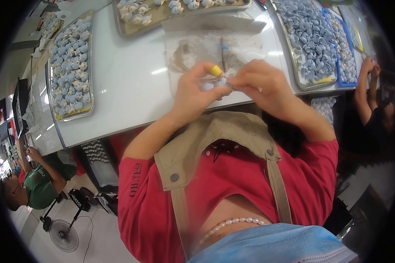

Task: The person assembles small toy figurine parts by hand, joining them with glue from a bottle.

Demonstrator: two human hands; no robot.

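Pale-blue piece [222, 82] is pinched by the left hand [195, 91] and the right hand [267, 85]. It is held over the white counter [127, 83].

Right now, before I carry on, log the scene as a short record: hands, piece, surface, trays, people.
Left hand: thumb and fingers around the piece; yellow band on one finger
Right hand: fingertips together at the piece's right side; exact grip unclear
Piece: small pale-blue piece, partly hidden
Surface: white table, stained sheet beyond hands
Trays: left tray, far tray, right tray, blue tray, all holding small pieces
People: person in green at left; person in dark clothing at right
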